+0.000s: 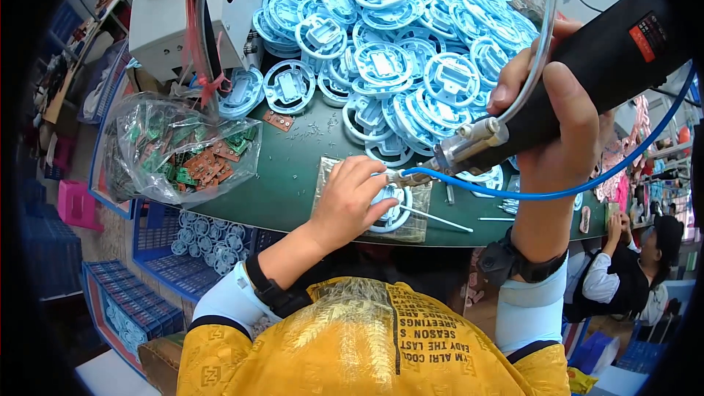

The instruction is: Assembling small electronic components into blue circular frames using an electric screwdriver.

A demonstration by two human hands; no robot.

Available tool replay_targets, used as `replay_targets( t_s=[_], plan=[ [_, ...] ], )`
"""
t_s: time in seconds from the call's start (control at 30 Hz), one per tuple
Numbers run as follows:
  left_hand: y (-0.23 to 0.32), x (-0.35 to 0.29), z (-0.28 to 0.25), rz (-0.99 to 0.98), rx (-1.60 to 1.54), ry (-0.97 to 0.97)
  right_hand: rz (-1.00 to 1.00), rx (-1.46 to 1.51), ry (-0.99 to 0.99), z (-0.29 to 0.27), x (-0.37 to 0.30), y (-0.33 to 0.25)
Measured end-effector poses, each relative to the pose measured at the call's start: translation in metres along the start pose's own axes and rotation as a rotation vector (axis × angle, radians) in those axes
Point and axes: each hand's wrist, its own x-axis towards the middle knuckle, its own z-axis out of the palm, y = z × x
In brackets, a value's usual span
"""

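My right hand (565, 121) is wrapped round a black power screwdriver (609, 51), tilted so its metal nose points down and left. A blue hose (528, 196) and a clear tube (546, 29) run along the tool. Its tip meets a light blue plastic ring part (384, 226) on a worn mat (414, 229) near the table's front edge. My left hand (348, 198) grips this part, fingers and thumb curled over it beside the tip, hiding much of it. A thin white stick (440, 220) sticks out to the right from the part.
Light blue ring parts (381, 62) are heaped across the back. A clear bag (136, 139) of small circuit boards lies left, near a loose brown board (279, 120) and scattered screws (312, 130). A grey machine (176, 18) stands behind. Blue crates (158, 238) sit below; a person (631, 264) works at right.
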Motion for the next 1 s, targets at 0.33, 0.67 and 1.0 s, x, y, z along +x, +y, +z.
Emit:
replay_targets(
  t_s=[0.33,0.67,1.0],
  plan=[
    [0.010,0.020,0.003,-0.025,0.105,0.128,-0.042,0.073,0.094,0.013,-0.005,0.002],
    [0.010,0.014,-0.001,-0.028,0.036,0.086,-0.040,0.036,0.121,0.011,-0.005,-0.002],
    [-0.010,0.013,-0.004,-0.157,0.167,0.151,-0.096,-0.007,0.136,0.006,-0.004,-0.002]
  ],
)
